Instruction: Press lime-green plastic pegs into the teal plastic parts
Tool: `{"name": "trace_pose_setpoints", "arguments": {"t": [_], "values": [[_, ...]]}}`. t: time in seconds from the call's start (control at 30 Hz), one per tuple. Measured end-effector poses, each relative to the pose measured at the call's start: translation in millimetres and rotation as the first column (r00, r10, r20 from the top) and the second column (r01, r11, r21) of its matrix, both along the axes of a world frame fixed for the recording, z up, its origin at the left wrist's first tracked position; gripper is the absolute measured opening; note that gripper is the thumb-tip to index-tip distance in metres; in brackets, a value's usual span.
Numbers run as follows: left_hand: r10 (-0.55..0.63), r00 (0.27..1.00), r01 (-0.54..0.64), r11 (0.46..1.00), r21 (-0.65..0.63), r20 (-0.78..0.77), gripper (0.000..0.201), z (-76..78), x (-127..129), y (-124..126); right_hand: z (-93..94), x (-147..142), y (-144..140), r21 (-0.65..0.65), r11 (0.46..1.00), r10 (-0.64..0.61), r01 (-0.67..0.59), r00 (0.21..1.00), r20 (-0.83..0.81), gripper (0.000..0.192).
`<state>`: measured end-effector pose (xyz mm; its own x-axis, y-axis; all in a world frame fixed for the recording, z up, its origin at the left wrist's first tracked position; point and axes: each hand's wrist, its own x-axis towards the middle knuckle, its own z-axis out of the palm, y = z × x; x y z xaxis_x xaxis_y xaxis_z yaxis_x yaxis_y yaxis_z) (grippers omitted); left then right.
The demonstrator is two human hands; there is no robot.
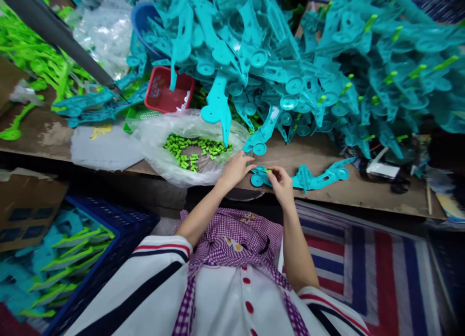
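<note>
A long turquoise plastic part (321, 177) with a round disc at its near-left end lies along the bench's front edge. My right hand (283, 185) pinches a small bright-green plastic piece (269, 171) against that part's left end. Just to the left, my left hand (235, 170) has its thumb and forefinger apart, the tips close to the same end; nothing shows between them. Under and beside this hand, a clear plastic bag (152, 154) lies spread open with many short green pieces (185, 160) in it.
Turquoise parts (254, 50) are heaped high behind my hands, some tips overhanging the bag. A red basket (169, 90), a grey pointed tool (72, 45) and green parts (39, 50) stand to the left. Below left is a blue crate (109, 239); striped sacking (366, 258) lies below right.
</note>
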<state>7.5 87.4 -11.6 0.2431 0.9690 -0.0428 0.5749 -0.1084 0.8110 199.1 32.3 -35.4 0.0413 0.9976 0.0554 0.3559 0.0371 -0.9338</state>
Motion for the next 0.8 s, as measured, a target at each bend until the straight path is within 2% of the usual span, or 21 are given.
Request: {"name": "trace_pose_setpoints", "arguments": {"t": [0.1,0.17,0.23,0.33,0.4,0.47,0.53,0.6,0.7,0.8], "values": [[-0.072,0.997,0.072,0.997,0.008,-0.013,0.018,-10.6,-3,-11,8.2,4,1,0.038,0.993,0.107,-0.112,0.989,0.106,0.025],[-0.107,0.993,0.108,0.994,0.027,-0.046,0.017,-15.8,-7,-17,14.6,5,2,0.059,0.988,0.134,-0.145,0.98,0.149,0.023],[-0.109,0.99,0.115,0.991,0.068,-0.095,0.02,-20.9,-8,-19,20.6,3,3,0.055,0.992,0.107,-0.114,0.988,0.113,0.022],[-0.062,0.988,0.082,0.986,0.148,-0.138,0.027,-28.6,-5,-20,31.5,-6,11,0.058,0.998,-0.016,0.018,0.999,-0.033,0.021],[-0.043,0.99,0.066,0.983,0.173,-0.131,0.029,-32.0,-4,-20,43.2,-18,23,0.125,0.986,-0.092,0.107,0.988,-0.123,0.022],[-0.049,0.992,0.068,0.983,0.169,-0.114,0.03,-33.3,-5,-19,58.8,-32,41,0.234,0.962,-0.101,0.141,0.98,-0.174,0.025],[-0.062,0.991,0.081,0.984,0.161,-0.115,0.03,-32.8,-6,-19,74.9,-44,56,0.344,0.934,-0.043,0.098,0.985,-0.164,0.031],[-0.058,0.989,0.08,0.983,0.164,-0.133,0.028,-31.8,-7,-18,84.7,-48,63,0.398,0.917,0.032,0.018,0.993,-0.117,0.034],[-0.043,0.99,0.065,0.984,0.167,-0.132,0.024,-31.5,-8,-18,74.6,-33,50,0.336,0.933,0.137,-0.128,0.991,-0.003,0.026],[-0.043,0.996,0.054,0.986,0.155,-0.076,0.02,-32.5,-7,-18,40.8,-6,30,0.153,0.95,0.252,-0.274,0.956,0.149,0.023]]}}
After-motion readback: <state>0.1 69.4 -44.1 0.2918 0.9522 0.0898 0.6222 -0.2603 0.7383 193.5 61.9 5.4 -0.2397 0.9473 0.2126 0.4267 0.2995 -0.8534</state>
